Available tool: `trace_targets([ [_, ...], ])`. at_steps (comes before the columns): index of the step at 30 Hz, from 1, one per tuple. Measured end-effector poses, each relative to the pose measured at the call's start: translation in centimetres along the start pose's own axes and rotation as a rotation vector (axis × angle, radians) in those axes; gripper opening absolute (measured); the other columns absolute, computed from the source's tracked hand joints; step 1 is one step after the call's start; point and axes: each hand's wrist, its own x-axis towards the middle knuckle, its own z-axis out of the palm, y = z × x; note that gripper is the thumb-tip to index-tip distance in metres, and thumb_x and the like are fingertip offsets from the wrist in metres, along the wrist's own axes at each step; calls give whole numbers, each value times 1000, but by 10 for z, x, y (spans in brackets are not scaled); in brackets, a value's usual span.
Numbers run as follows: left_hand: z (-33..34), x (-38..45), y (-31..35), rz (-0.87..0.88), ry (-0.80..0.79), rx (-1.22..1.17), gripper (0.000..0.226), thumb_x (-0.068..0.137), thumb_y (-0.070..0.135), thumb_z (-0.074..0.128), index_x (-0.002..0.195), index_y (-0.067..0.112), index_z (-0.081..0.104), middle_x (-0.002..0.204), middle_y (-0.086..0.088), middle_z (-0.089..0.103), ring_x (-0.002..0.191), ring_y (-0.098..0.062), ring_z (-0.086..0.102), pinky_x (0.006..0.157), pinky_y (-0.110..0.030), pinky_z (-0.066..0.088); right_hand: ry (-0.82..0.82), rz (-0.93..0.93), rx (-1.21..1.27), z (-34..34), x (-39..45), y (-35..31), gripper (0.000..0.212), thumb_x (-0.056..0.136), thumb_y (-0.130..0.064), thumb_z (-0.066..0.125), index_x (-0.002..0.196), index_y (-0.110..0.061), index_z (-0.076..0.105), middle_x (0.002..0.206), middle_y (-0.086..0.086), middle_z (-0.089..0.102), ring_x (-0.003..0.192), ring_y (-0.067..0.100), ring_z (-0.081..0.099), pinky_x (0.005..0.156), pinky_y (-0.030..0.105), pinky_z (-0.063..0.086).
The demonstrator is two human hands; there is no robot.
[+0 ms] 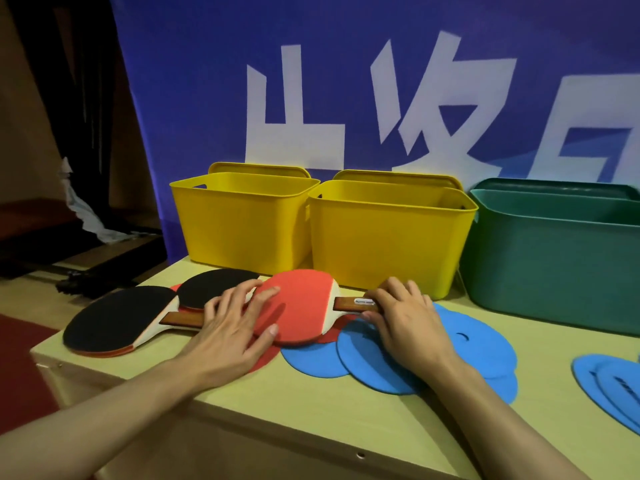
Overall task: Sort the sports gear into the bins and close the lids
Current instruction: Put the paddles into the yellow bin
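Note:
Three table tennis paddles lie on the table. A red-faced paddle [301, 304] sits in the middle; my right hand [403, 318] grips its wooden handle, and the spread fingers of my left hand [235, 323] rest on its left edge. Two black-faced paddles lie to the left, one near [117, 318] and one farther back [214, 287]. My left hand covers the near one's handle end. Behind stand two open yellow bins [242, 226] [391, 240] and a green bin [554, 258], each with its lid propped behind it.
Several blue flat discs [485, 344] lie under and right of my right hand, more at the far right edge [606, 386]. A red disc [266, 355] shows under my left hand. The table's front edge is near me; a blue banner hangs behind the bins.

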Motion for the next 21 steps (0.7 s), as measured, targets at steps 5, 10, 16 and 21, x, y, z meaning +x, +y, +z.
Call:
trace_targets([
  [5, 5, -1, -4, -72, 71, -10, 72, 95, 73, 21, 158, 40, 9, 155, -5, 22, 141, -22, 29, 115, -51, 24, 154, 6, -51, -28, 9, 28, 34, 98, -45, 49, 120, -24, 64, 109, -3, 52, 92, 21, 41, 70, 40, 44],
  [10, 9, 2, -8, -32, 55, -35, 68, 96, 73, 20, 156, 43, 11, 152, 7, 24, 140, -13, 30, 113, -43, 23, 272, -29, -97, -83, 29, 62, 32, 96, -38, 56, 119, -18, 66, 109, 5, 54, 93, 28, 40, 75, 46, 46],
  [16, 9, 3, -8, -18, -5, -41, 64, 95, 75, 14, 153, 48, 13, 147, 15, 24, 139, -5, 27, 113, -39, 21, 243, 46, -60, -146, 94, 96, 36, 101, -37, 50, 128, -16, 60, 121, 11, 52, 102, 26, 36, 87, 40, 35],
  [21, 6, 5, -5, -37, -43, -34, 69, 91, 78, 7, 153, 49, 11, 149, 16, 22, 138, -2, 24, 116, -39, 20, -44, 302, -62, -125, 144, 105, 58, 98, -63, 38, 135, -21, 51, 138, 13, 45, 126, 38, 37, 105, 59, 33],
])
